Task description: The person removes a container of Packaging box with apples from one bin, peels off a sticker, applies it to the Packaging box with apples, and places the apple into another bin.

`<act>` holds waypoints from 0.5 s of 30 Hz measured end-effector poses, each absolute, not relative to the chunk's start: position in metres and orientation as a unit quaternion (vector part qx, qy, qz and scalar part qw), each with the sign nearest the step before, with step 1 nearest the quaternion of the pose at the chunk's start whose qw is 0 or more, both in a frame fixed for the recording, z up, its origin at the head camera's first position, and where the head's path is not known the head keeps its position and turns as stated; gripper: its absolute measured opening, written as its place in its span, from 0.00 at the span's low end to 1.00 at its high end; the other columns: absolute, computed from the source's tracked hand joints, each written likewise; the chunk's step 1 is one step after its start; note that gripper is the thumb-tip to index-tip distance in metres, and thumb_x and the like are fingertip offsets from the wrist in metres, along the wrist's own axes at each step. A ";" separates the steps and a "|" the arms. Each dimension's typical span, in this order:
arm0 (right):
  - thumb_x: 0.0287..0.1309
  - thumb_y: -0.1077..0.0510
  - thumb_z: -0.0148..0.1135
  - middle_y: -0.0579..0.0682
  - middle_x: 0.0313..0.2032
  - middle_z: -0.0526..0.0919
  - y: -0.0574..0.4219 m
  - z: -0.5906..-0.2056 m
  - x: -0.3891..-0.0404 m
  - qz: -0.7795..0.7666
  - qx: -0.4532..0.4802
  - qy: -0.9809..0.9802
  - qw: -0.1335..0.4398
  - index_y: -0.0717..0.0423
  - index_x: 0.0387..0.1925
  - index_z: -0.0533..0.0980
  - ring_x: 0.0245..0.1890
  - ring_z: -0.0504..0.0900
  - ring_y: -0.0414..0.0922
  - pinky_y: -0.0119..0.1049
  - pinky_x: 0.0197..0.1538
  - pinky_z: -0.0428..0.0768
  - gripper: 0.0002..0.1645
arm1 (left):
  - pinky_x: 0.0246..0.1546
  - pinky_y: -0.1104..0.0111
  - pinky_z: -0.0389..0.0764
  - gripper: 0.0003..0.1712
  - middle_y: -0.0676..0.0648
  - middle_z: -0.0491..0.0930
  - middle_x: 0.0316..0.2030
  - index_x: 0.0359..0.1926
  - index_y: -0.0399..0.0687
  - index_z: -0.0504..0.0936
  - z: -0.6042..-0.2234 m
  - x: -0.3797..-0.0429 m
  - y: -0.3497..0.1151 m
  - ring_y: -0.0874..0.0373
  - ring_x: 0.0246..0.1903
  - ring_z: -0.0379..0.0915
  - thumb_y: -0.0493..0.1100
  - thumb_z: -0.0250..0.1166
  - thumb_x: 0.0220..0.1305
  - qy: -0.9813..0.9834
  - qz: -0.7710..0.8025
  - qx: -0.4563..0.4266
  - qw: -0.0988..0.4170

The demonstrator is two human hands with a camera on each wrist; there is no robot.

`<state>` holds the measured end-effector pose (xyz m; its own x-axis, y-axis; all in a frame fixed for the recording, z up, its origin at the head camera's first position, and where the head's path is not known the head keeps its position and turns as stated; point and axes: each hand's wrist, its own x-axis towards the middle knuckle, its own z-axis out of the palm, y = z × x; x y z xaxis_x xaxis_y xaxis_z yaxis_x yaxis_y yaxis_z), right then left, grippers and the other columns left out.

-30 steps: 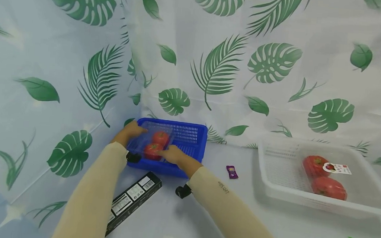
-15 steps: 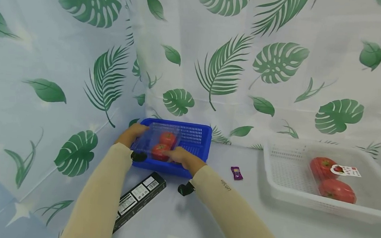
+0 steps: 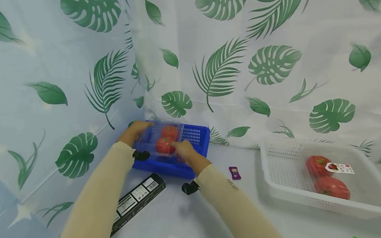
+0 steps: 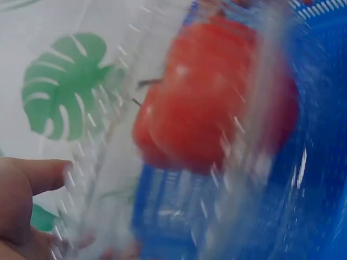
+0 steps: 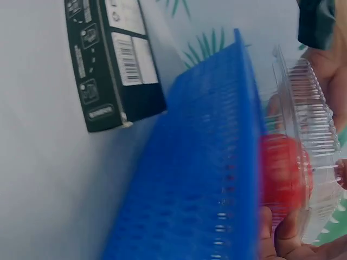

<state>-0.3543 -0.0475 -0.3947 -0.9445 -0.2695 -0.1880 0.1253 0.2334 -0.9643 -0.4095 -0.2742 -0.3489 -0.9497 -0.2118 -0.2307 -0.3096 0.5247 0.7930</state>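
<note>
One clear box [image 3: 155,136], with two tomatoes [image 3: 166,146] inside, is held between the left grip [image 3: 136,131] and the right grip [image 3: 186,152], clasped at opposite sides over one blue basket [image 3: 163,168] by the table's [image 3: 186,216] back left corner. Two further tomatoes [image 3: 333,187] are contained in one white basket [image 3: 305,201] along the back edge, well apart from both grips.

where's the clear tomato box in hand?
Head view, left of centre: the clear tomato box is between the left hand and right hand, over the blue basket.
</note>
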 end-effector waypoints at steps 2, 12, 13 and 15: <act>0.64 0.46 0.59 0.56 0.39 0.76 -0.037 -0.386 -0.354 -0.624 -0.051 0.764 0.157 0.66 0.55 0.69 0.43 0.77 0.53 0.51 0.52 0.78 0.29 | 0.27 0.63 0.76 0.37 0.47 0.70 0.26 0.66 0.32 0.63 -0.342 -0.410 -0.270 0.57 0.17 0.63 0.56 0.57 0.68 0.866 0.476 -0.139 0.065; 0.65 0.46 0.58 0.57 0.42 0.77 0.004 -0.359 -0.340 -0.637 -0.071 0.749 0.168 0.63 0.52 0.72 0.47 0.78 0.54 0.55 0.50 0.79 0.26 | 0.40 0.65 0.81 0.42 0.33 0.60 0.63 0.73 0.38 0.49 -0.319 -0.391 -0.272 0.52 0.43 0.72 0.53 0.56 0.70 0.821 0.544 -0.097 0.144; 0.65 0.46 0.58 0.57 0.40 0.77 0.008 -0.357 -0.338 -0.640 -0.074 0.746 0.169 0.63 0.51 0.72 0.46 0.79 0.54 0.56 0.50 0.79 0.25 | 0.41 0.65 0.81 0.42 0.33 0.59 0.64 0.74 0.39 0.48 -0.319 -0.390 -0.273 0.52 0.44 0.71 0.53 0.56 0.71 0.817 0.549 -0.093 0.147; 0.65 0.47 0.59 0.57 0.34 0.77 0.015 -0.354 -0.333 -0.642 -0.083 0.742 0.171 0.65 0.44 0.73 0.45 0.79 0.53 0.57 0.51 0.78 0.23 | 0.42 0.65 0.81 0.42 0.32 0.58 0.64 0.74 0.37 0.46 -0.318 -0.386 -0.275 0.50 0.46 0.71 0.52 0.56 0.71 0.814 0.556 -0.078 0.151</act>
<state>-0.3330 0.0150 -0.3538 -0.9273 -0.3440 -0.1474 0.0964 0.1611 -0.9822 -0.3857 -0.2750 -0.3184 -0.9423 0.0411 -0.3321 -0.2944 0.3703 0.8810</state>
